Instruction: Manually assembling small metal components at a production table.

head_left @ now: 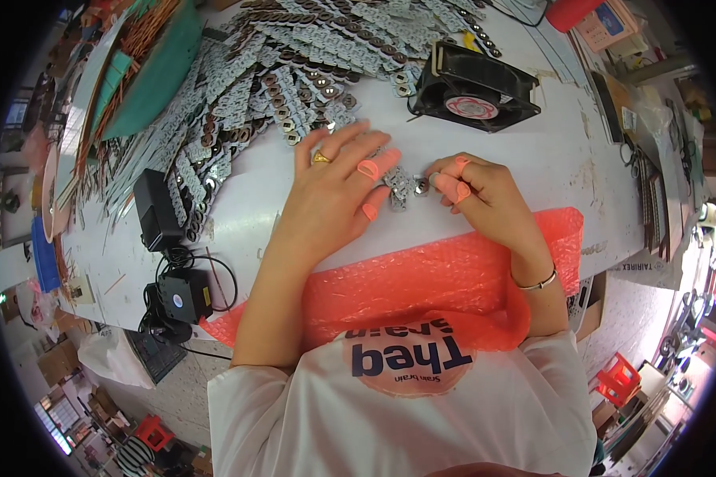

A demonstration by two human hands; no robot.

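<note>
At a cluttered white bench [549,159], a person's left hand [334,187] and right hand [473,191] meet over a small metal strip piece [402,187], pinching it between fingertips capped in orange rubber cots. The left hand's other fingers are spread flat on the surface; the right hand is curled narrow around the piece's end. Forearms rest on orange bubble wrap [445,278]. A large pile of similar strips [294,71] lies just beyond the hands, with a black cooling fan [473,83] to its right and black power adapters [167,238] at the left. The piece looks small and slick: too hard a twist could send it skidding into the pile, or bend it.
</note>
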